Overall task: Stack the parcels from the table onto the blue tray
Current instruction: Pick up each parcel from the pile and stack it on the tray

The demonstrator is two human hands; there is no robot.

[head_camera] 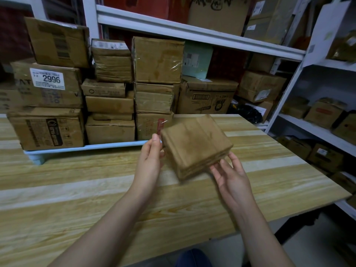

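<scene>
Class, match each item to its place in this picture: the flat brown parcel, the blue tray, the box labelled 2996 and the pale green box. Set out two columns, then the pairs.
1 flat brown parcel
2 blue tray
3 box labelled 2996
4 pale green box

A middle of the left-most stack
B on the wooden table, loaded with boxes
C atop a large carton, under the white shelf
D above the table, between the left hand and right hand

Pairs: 1-D, 2-B, 3-A, 4-C
</scene>
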